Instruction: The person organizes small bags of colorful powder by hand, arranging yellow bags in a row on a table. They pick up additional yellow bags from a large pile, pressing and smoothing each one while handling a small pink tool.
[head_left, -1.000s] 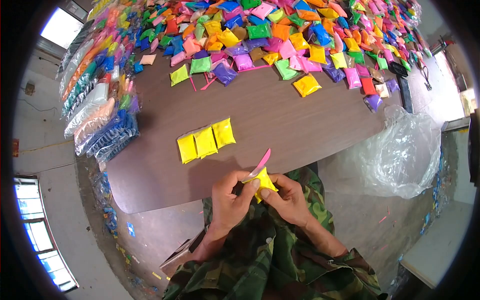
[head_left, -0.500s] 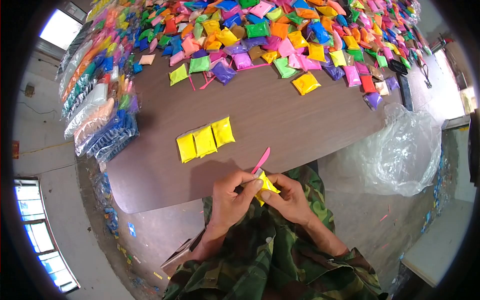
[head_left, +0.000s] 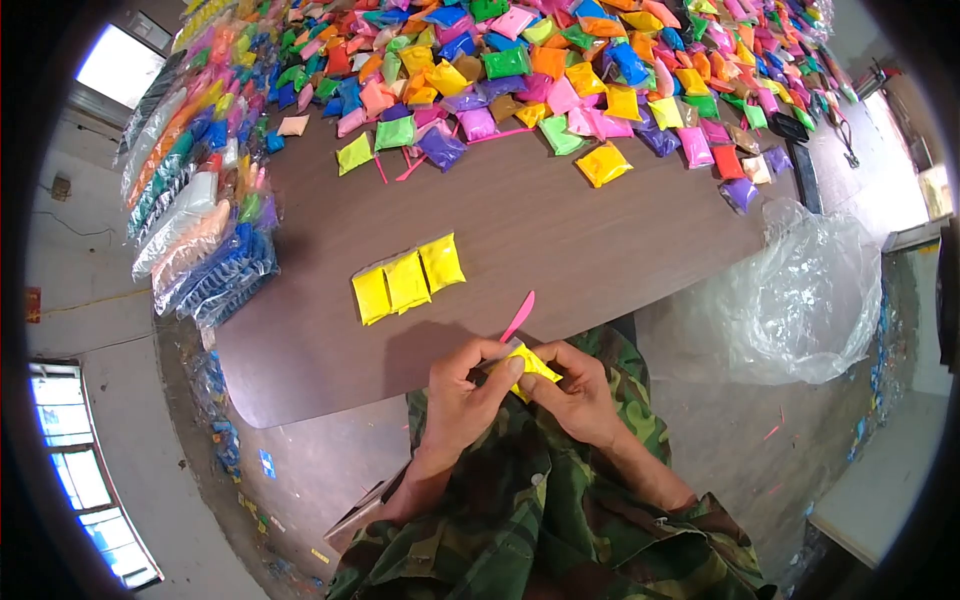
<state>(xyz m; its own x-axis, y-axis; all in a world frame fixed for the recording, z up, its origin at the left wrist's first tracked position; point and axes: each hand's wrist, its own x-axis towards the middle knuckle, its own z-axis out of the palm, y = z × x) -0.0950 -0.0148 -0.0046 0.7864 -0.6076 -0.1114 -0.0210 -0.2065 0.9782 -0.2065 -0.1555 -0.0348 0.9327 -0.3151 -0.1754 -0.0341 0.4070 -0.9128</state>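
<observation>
A small yellow packet (head_left: 538,364) is pinched between my two hands, just in front of the table's near edge. My left hand (head_left: 466,396) grips its left end with thumb and index finger. From the other side, my right hand (head_left: 578,392) holds it, thumb on the front; both hands cover part of it. A pink plastic knife (head_left: 518,316) points up and away just beyond my left fingers, its lower end hidden behind them. Three more yellow packets (head_left: 407,282) lie side by side on the brown table (head_left: 560,240), ahead of my left hand.
A big heap of coloured packets (head_left: 520,62) spreads over the table's far side. Bagged packets (head_left: 205,215) are stacked along the left edge. A large clear plastic bag (head_left: 810,300) sits at the right edge. One orange-yellow packet (head_left: 604,164) lies just before the heap.
The yellow packet in my hands has turned a little flatter, with less of its lower end showing. My hands have barely shifted, and the view has moved slightly.
</observation>
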